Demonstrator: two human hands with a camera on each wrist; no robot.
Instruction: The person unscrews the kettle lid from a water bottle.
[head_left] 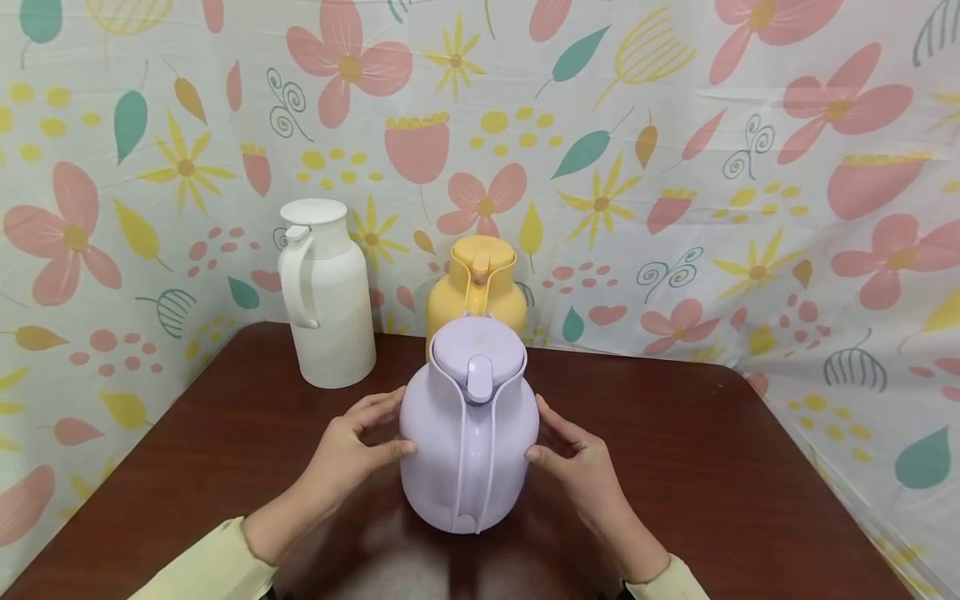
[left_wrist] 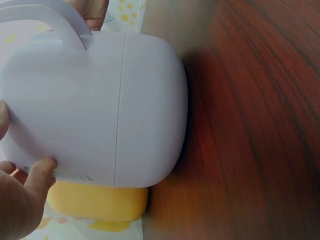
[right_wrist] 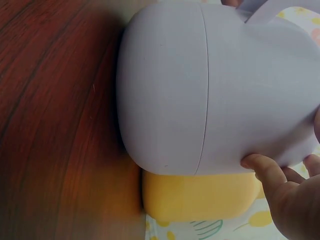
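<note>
A lavender thermos jug [head_left: 435, 479] stands upright on the table, its handle and lid lever facing me. My left hand [head_left: 351, 454] holds the left side of its rounded body, thumb at the front and fingers towards the back. On the opposite side, my right hand [head_left: 588, 475] grips the body in the same way. In the left wrist view, fingertips [left_wrist: 45, 166] press against the lavender wall; the right wrist view shows the lavender jug [right_wrist: 165, 95] with its base right at the tabletop.
Close behind the lavender jug is a yellow thermos jug [head_left: 508, 302], partly hidden by it. A tall white thermos jug [head_left: 341, 312] stands at the back left of the dark wooden table [head_left: 675, 467]. A flower-patterned curtain [head_left: 637, 275] hangs behind the table's far edge.
</note>
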